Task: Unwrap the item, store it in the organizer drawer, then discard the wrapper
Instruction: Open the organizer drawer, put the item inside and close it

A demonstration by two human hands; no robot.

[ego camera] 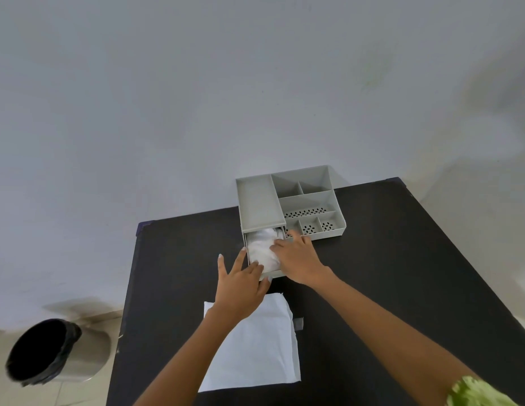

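A grey organizer (261, 205) stands at the far edge of the black table (402, 273). Its drawer (273, 273) is pulled out toward me. A crumpled white item (262, 249) lies inside the drawer. My right hand (299, 260) rests flat on the item's right side, fingers spread. On the drawer's front left corner is my left hand (240, 287), fingers apart, the fingertips touching the item's near edge. A flat white wrapper sheet (255, 347) lies on the table under my left forearm.
A metal bin with a black liner (42, 353) stands on the floor left of the table. The organizer's open compartments (309, 200) lie to the right of the drawer. A small grey tape mark (298, 323) sits beside the wrapper sheet. A pale wall rises behind.
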